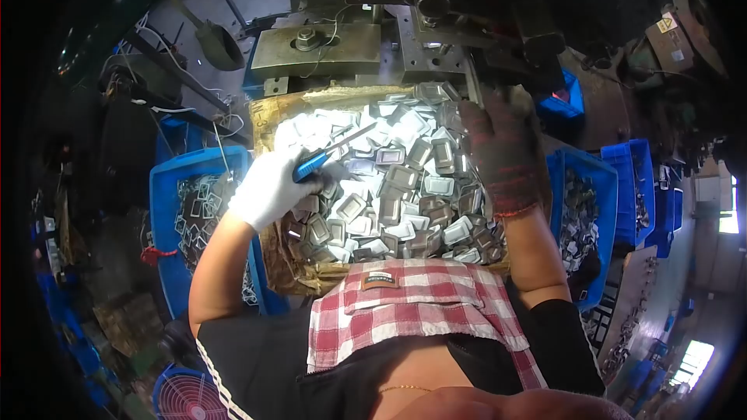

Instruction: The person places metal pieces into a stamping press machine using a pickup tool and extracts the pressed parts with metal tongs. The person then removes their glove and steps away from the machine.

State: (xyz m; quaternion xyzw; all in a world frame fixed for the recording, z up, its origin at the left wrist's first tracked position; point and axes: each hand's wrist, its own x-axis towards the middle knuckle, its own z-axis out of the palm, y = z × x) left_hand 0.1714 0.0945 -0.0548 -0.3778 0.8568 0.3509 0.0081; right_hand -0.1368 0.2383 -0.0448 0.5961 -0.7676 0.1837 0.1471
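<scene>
Left grip (268, 185) closed round blue-handled tool (311, 166), right grip (506, 152) shadowed, opening and hold unclear

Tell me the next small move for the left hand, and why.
Probably ease the tip of the blue-handled tool toward one of the loose rectangular pieces. The white-gloved left hand grips the tool, its thin tip points over the jumbled pile, and pieces lie close around it. Whether the tip touches one now is hard to tell.
</scene>
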